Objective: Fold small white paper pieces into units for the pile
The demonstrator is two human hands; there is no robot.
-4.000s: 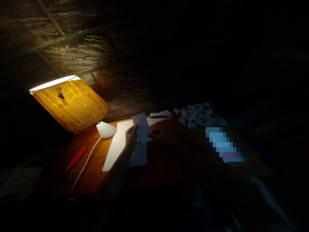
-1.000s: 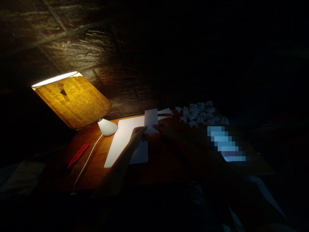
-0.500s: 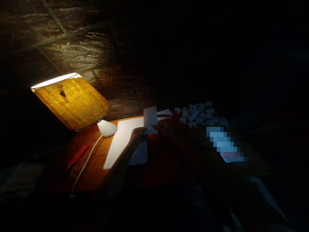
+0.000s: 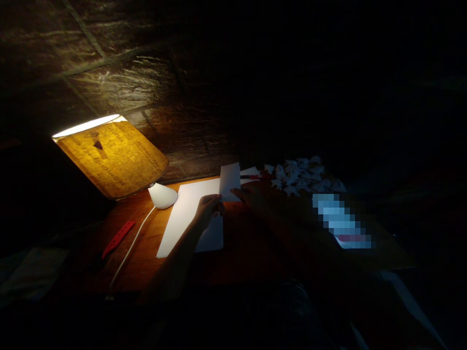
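Both my hands hold a small folded piece of white paper (image 4: pixel 229 181) upright above the far edge of a large white paper sheet (image 4: pixel 184 214). My left hand (image 4: pixel 208 211) grips its lower left side. My right hand (image 4: pixel 251 197), deep in shadow, has its fingertips at the lower right edge. A second white sheet lies partly under the first, near my left wrist. Several small folded white paper shapes (image 4: pixel 301 176) lie in a heap to the right of the paper.
The papers rest on a wooden table (image 4: pixel 248 243) lit by a white-based lamp (image 4: pixel 162 196) with a newspaper-printed shade (image 4: pixel 113 159). Its white cord (image 4: pixel 131 248) runs forward beside a red perforated strip (image 4: pixel 117 239). A pen (image 4: pixel 250 177) lies behind. A pixelated object (image 4: pixel 339 221) sits right; dark stone tiles rise behind.
The folded paper, tilted and held lower four seconds ago, now stands more upright and looks narrower. Over the last half second it has shifted slightly right, and my hands have barely moved.
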